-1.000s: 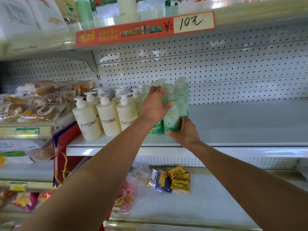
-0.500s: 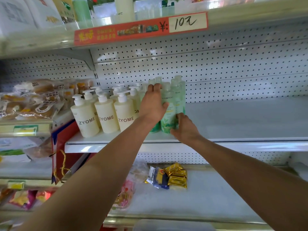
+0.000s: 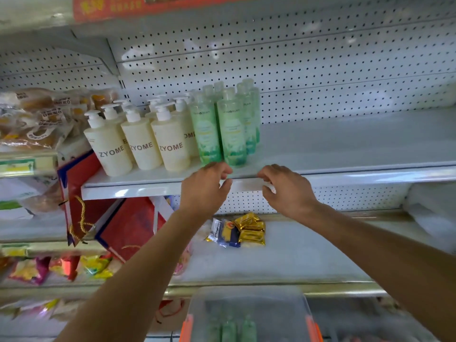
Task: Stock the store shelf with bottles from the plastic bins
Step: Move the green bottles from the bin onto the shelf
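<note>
hovering empty, fingers (image 3: 223, 169) loosely curled | green bottles (image 3: 230, 127) just above both hands

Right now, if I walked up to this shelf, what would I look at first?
Probably the green bottles standing together on the white shelf, right beside the cream pump bottles marked ZYOME. Just below them, the left hand and right hand hang empty at the shelf's front edge. Shiny gold packets glitter on the shelf underneath.
</note>
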`<state>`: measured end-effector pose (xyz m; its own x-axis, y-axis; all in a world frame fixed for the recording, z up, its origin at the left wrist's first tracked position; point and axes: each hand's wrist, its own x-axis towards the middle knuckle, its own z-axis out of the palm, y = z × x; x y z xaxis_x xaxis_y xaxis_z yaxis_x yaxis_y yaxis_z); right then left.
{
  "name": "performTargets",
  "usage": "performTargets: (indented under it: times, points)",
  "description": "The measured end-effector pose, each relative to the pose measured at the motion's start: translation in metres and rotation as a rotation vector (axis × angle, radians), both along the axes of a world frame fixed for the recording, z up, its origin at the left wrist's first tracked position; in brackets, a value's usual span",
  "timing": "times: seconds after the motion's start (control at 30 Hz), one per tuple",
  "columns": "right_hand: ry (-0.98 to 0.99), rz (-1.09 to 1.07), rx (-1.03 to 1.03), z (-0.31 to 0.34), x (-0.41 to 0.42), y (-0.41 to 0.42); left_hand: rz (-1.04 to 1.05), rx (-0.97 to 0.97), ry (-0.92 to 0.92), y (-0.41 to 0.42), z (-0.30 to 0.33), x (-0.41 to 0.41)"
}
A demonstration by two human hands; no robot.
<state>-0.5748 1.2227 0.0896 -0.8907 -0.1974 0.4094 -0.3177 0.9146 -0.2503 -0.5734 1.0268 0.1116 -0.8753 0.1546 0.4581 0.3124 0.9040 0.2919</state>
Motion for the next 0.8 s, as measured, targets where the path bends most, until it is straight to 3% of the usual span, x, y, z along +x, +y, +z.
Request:
performTargets:
  times: [0.3,0.57,0.8]
  points:
    - [-0.239,0.025,-0.003,-0.089,0.034,0.009,0.014,-0.049,-0.292,-0.003,-0.11,0.02]
    - [-0.654,-0.078,-0.06,-0.227,0.051,-0.001,-0.002,0.028,-0.749,-0.011,-0.249,0.021]
    - [-0.979,-0.187,-0.096,-0.354,0.064,-0.029,-0.012,0.088,-1.043,-0.016,-0.381,0.007]
